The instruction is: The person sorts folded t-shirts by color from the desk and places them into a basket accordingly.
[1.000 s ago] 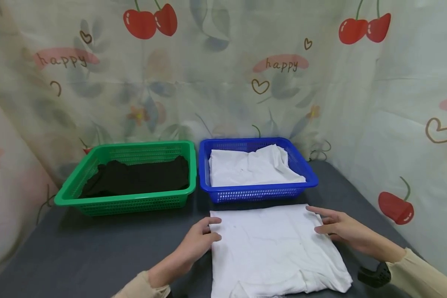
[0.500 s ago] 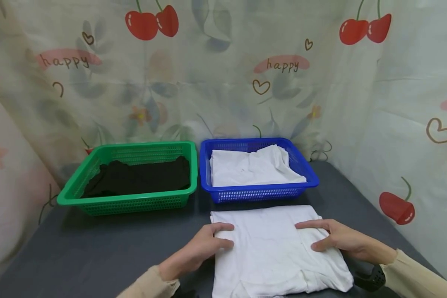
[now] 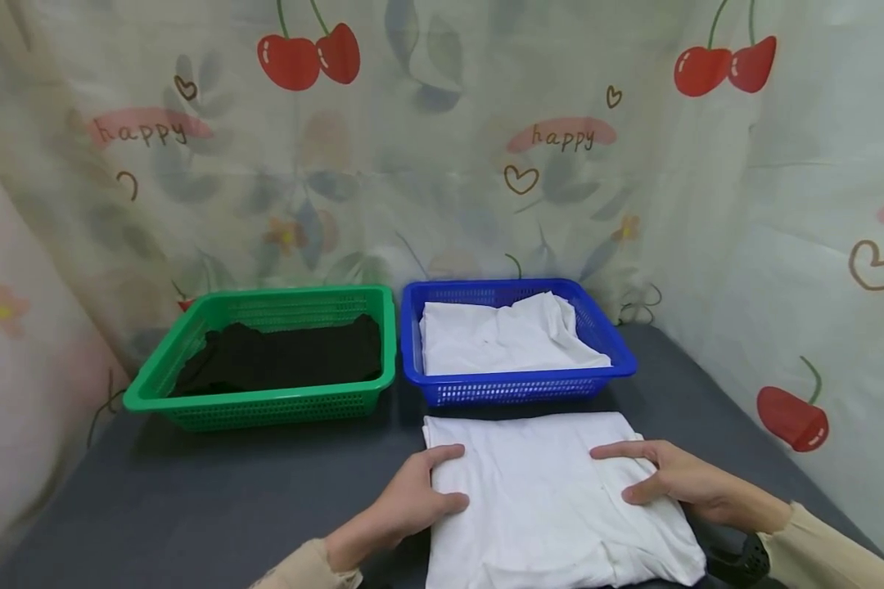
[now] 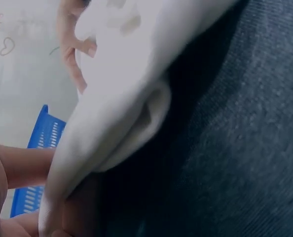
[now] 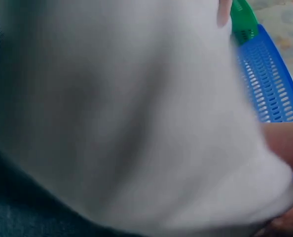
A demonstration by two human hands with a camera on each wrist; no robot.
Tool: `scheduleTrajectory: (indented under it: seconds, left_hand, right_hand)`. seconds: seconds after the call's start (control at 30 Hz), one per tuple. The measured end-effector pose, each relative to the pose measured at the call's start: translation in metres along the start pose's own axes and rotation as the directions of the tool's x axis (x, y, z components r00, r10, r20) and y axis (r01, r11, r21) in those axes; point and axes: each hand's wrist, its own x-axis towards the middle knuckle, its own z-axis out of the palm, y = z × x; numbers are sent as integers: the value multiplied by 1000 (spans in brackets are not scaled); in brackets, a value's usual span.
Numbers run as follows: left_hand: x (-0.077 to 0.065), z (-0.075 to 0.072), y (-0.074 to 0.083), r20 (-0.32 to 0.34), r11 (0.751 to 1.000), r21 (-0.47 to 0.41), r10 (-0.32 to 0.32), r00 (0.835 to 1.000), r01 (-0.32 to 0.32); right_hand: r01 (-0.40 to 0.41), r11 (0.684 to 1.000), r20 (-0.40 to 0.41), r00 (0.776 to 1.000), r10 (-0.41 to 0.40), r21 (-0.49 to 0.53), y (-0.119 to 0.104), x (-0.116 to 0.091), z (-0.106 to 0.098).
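Note:
A folded white garment lies in front of the blue basket, its near edge creased. My left hand grips its left side, with the thumb and index finger on top and the other fingers out of sight below. At the opposite side my right hand holds it the same way, index finger stretched over the cloth. The left wrist view shows the cloth hanging in a loose fold above the dark tabletop, pinched by the left fingers. Blurred cloth fills most of the right wrist view.
Behind the garment stands a blue basket with folded white cloth in it. A green basket to its left contains black cloth. The dark tabletop is enclosed by a printed curtain.
Both hands have moved inward from the garment's side edges onto its upper face and taken hold of it. The head view has tilted slightly, shifting the scene a little down and right.

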Motion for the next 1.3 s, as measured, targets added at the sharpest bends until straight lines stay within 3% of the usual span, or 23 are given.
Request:
scheduleTrajectory:
  seconds: [0.17, 0.4, 0.63, 0.83, 1.3]
  left_hand:
    - [-1, 2, -1, -35, 999, 32, 21, 999, -20]
    - [-6, -2, -2, -53, 998, 6, 60, 997, -60]
    - [-9, -11, -3, -64, 995, -23, 98, 993, -100]
    - [-10, -19, 0, -63, 992, -47, 117, 991, -120]
    - [-24, -41, 9, -61, 990, -81, 111, 992, -116]
  right_hand:
    - [30, 999, 0, 1000, -30, -40, -3, -1, -1]
    - [73, 990, -15, 997, -75, -120, -12, -3, -2]
    - [112, 989, -17, 993, -114, -94, -20, -7, 2]
    - [129, 978, -68, 988, -141, -166, -29, -10, 3]
    - [147, 971, -117, 978, -171, -189, -52, -16, 11]
